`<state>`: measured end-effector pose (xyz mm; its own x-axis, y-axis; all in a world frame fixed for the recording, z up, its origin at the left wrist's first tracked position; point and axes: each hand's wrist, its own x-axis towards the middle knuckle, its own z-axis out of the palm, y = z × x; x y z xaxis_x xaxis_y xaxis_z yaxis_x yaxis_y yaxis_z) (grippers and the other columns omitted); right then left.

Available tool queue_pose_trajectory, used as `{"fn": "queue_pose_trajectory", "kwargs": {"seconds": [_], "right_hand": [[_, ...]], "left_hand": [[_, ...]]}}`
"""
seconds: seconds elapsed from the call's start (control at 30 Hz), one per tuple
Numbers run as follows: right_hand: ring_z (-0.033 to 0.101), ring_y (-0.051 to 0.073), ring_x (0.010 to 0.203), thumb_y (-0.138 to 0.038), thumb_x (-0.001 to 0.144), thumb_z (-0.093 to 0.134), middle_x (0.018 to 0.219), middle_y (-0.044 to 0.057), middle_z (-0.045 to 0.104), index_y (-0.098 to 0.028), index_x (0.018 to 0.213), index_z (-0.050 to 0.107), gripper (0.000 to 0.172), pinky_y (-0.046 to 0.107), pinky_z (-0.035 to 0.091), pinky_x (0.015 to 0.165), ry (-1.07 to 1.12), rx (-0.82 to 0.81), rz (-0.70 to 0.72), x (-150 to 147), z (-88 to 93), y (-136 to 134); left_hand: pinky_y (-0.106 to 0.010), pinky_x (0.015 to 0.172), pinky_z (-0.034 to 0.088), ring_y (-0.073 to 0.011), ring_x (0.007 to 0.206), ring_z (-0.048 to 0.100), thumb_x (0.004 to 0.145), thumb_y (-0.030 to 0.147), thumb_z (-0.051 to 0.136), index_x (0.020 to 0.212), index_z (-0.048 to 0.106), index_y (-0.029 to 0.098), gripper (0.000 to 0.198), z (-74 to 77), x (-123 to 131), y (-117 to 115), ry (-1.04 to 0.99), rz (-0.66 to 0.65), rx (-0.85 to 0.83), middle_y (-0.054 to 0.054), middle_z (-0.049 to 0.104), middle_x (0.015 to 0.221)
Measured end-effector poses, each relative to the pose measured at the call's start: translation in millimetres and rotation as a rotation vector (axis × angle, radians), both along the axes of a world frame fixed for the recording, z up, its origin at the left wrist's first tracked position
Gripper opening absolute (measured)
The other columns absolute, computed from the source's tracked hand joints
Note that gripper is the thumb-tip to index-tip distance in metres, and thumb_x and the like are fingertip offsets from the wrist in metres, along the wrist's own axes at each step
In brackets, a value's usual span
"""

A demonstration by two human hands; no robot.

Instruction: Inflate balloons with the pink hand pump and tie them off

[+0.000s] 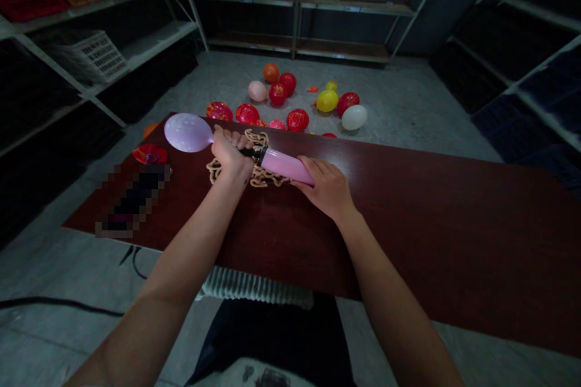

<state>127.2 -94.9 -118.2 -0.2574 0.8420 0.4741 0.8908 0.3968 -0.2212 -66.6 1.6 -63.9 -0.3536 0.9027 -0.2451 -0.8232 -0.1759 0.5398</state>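
Note:
A light purple balloon (188, 132), partly inflated, points to the left above the table. My left hand (232, 154) is closed round its neck and the black nozzle end of a pink balloon pump (285, 165). The balloon's mouth is hidden in my fingers. At the other end of the pump, my right hand (327, 186) grips the pink barrel, which lies nearly level and tilts down to the right. Beneath the pump lies a tan, curly-edged object (259, 180), mostly covered by my left hand and the pump.
On the dark red-brown table (431, 224), a red printed balloon (149, 154) lies at the left by a blurred-out dark object (136, 199). Several balloons, such as a yellow one (327, 100) and a white one (354, 117), rest on the floor beyond. Shelves (354, 9) surround the area.

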Motion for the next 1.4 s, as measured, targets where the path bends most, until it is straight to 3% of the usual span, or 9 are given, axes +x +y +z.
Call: {"fn": "queue_pose_trajectory", "kwargs": {"seconds": [0.23, 0.4, 0.57, 0.7, 0.87, 1.17, 1.4], "right_hand": [[0.066, 0.030, 0.114, -0.052, 0.097, 0.057, 0.134, 0.013, 0.068, -0.020, 0.141, 0.054, 0.055, 0.046, 0.053, 0.097, -0.036, 0.030, 0.018, -5, 3.1, 4], [0.065, 0.030, 0.117, -0.051, 0.098, 0.055, 0.134, 0.013, 0.068, -0.021, 0.144, 0.051, 0.054, 0.047, 0.052, 0.100, -0.080, 0.067, 0.025, 4, 4.1, 4], [0.064, 0.030, 0.118, -0.048, 0.100, 0.052, 0.137, 0.015, 0.066, -0.020, 0.145, 0.049, 0.054, 0.046, 0.051, 0.099, -0.167, 0.106, -0.021, 17, 2.1, 4], [0.063, 0.032, 0.117, -0.045, 0.100, 0.051, 0.135, 0.016, 0.066, -0.017, 0.144, 0.050, 0.052, 0.046, 0.051, 0.095, -0.251, 0.123, -0.078, 28, 6.1, 4], [0.061, 0.033, 0.119, -0.043, 0.100, 0.050, 0.135, 0.017, 0.064, -0.018, 0.145, 0.048, 0.052, 0.048, 0.049, 0.100, -0.246, 0.139, -0.101, 39, 10.7, 3], [0.060, 0.033, 0.115, -0.051, 0.100, 0.047, 0.131, 0.016, 0.065, -0.019, 0.146, 0.045, 0.056, 0.049, 0.049, 0.100, -0.161, 0.103, -0.055, 46, 2.4, -1], [0.059, 0.035, 0.110, -0.051, 0.101, 0.043, 0.129, 0.019, 0.064, -0.017, 0.145, 0.046, 0.056, 0.051, 0.048, 0.094, -0.169, 0.066, -0.052, 46, 3.8, -1]], "left_hand": [[-0.021, 0.035, 0.022, -0.0067, 0.033, 0.023, 0.109, 0.046, 0.044, 0.062, 0.024, 0.020, 0.057, 3.6, -17, 8, -0.049, 0.006, 0.021, 0.008, 0.022, 0.045], [-0.021, 0.036, 0.022, -0.0072, 0.033, 0.022, 0.111, 0.041, 0.039, 0.063, 0.023, 0.021, 0.055, 3.5, -30, 17, -0.049, 0.068, -0.008, 0.008, 0.021, 0.044], [-0.022, 0.038, 0.023, -0.0067, 0.034, 0.023, 0.107, 0.048, 0.048, 0.064, 0.024, 0.021, 0.057, 2.2, -46, 22, -0.018, 0.100, 0.033, 0.008, 0.022, 0.046], [-0.023, 0.038, 0.023, -0.0064, 0.034, 0.023, 0.110, 0.048, 0.040, 0.065, 0.022, 0.020, 0.056, 10.6, -61, 20, -0.062, 0.115, 0.060, 0.007, 0.023, 0.046], [-0.023, 0.038, 0.021, -0.0060, 0.034, 0.022, 0.112, 0.045, 0.034, 0.065, 0.018, 0.020, 0.056, 18.6, -76, 16, -0.125, 0.144, 0.099, 0.007, 0.021, 0.046], [-0.025, 0.041, 0.025, -0.0073, 0.036, 0.025, 0.108, 0.055, 0.042, 0.063, 0.024, 0.020, 0.060, 6.7, -69, 17, 0.051, 0.172, 0.123, 0.006, 0.025, 0.049], [-0.025, 0.042, 0.017, -0.0069, 0.038, 0.022, 0.113, 0.040, 0.035, 0.061, 0.023, 0.019, 0.057, 18.7, -49, 2, -0.029, 0.211, 0.165, 0.006, 0.023, 0.051]]}}
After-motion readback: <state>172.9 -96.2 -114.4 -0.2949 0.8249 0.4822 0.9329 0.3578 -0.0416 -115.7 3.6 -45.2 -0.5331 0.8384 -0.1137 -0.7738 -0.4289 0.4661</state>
